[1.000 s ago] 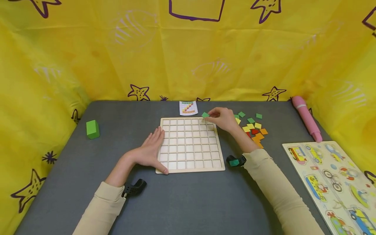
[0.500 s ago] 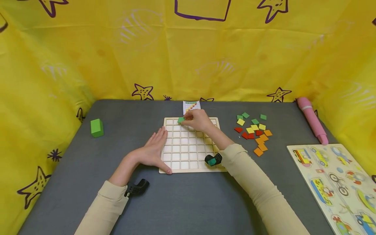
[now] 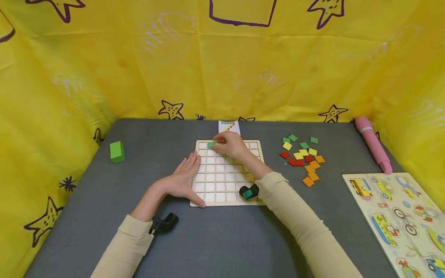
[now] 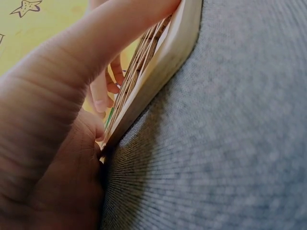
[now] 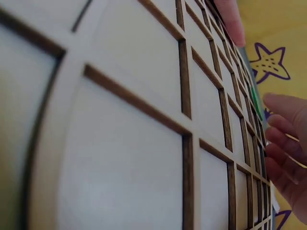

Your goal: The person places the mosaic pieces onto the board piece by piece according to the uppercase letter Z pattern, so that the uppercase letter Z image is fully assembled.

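A wooden grid board [image 3: 220,178] with white square cells lies on the grey table. My left hand [image 3: 182,178] rests along its left edge, fingers straight, thumb at the near corner. In the left wrist view, the thumb [image 4: 72,52] crosses over the board's rim [image 4: 180,43]. A green square tile [image 3: 211,144] lies in the far row, second cell from the left. At its right side are the fingertips of my right hand [image 3: 232,144]. The right wrist view shows those loosely bent fingers [image 5: 283,108] right by the green tile [image 5: 256,103], which lies level with the grid.
Behind the board is a small pattern card [image 3: 234,125], partly covered by the right hand. Loose green, yellow, red and orange tiles [image 3: 303,152] are scattered to the right. A pink cylinder [image 3: 372,143] and a picture puzzle [image 3: 393,216] stand further right. A green block [image 3: 117,151] sits left.
My right hand has carried the green tile leftward from the board's far right corner and set it down into a cell. The left hand stays on the board's edge.
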Available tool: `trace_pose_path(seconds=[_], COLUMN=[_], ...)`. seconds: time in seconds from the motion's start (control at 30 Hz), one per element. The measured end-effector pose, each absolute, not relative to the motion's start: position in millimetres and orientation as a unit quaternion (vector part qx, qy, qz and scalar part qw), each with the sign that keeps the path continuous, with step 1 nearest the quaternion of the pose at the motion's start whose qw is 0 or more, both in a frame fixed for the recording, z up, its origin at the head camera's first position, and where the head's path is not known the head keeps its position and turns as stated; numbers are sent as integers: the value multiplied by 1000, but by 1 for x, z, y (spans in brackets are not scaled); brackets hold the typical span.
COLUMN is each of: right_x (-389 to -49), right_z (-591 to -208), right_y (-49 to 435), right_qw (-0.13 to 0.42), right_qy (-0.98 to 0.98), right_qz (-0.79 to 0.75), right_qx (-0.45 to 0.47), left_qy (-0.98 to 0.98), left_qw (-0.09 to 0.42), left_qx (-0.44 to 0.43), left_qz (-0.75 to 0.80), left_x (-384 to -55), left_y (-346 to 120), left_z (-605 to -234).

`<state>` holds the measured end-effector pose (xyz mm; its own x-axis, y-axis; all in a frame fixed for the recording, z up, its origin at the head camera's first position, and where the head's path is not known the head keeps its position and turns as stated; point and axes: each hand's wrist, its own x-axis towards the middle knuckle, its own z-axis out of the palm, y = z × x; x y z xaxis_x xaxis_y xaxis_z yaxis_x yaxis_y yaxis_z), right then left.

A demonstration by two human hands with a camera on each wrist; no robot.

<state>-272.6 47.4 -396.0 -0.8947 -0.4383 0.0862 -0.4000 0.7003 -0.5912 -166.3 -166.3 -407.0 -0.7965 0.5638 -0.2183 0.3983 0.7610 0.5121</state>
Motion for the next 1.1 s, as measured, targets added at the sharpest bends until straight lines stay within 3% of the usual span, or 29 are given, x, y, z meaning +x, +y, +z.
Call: trace_pose_path(seconds=[0.33, 0.7, 0.9, 1.1], right_x=[-270, -280, -278, -279], right_z=[-393, -386, -384, -383], right_y=[76, 192, 236, 249], right_qw=[33, -55, -21, 18], right_qy=[901, 945, 965, 966], right_qz=[-396, -316, -262, -255], right_qx=[-173, -67, -10, -21], left_qy=[923, 921, 923, 923], left_qw=[181, 177, 175, 174], left_qx=[256, 260, 258, 259], left_qz=[225, 228, 226, 225], left_x=[-165, -165, -166, -166], left_y=[-165, -165, -166, -165], left_z=[-404, -407, -409, -408])
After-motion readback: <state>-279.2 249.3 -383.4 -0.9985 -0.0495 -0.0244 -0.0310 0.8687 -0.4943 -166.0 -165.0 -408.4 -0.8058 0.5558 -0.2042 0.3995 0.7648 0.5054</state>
